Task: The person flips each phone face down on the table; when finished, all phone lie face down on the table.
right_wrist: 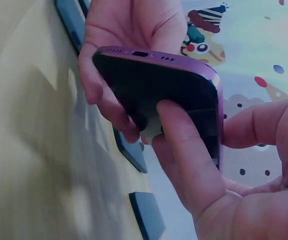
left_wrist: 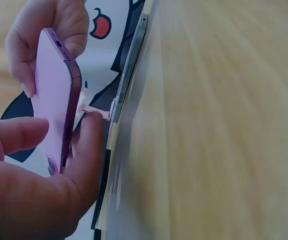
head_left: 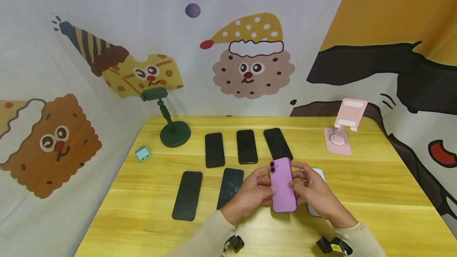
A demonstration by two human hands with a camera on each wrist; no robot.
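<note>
A pink-purple smartphone (head_left: pixel 283 189) is held above the table, its back with two camera lenses turned up in the head view. My left hand (head_left: pixel 250 193) grips its left edge, thumb on the back and fingers beneath. On the opposite edge my right hand (head_left: pixel 314 189) pinches it, also thumb on the back. From the right wrist view, the fingers of the right hand (right_wrist: pixel 244 200) lie against the dark screen of the phone (right_wrist: pixel 159 90). A pale phone (head_left: pixel 317 209) lies on the table, partly hidden under my right hand. Beside my left hand rests a dark phone (head_left: pixel 229 187).
More black phones lie on the wooden table (head_left: pixel 135 217): one at left (head_left: pixel 187 195), several in the back row (head_left: pixel 247 146). A dark green stand (head_left: pixel 175 133) and a small light-blue block (head_left: pixel 143 153) are at left, a pink phone stand (head_left: pixel 344 126) at back right.
</note>
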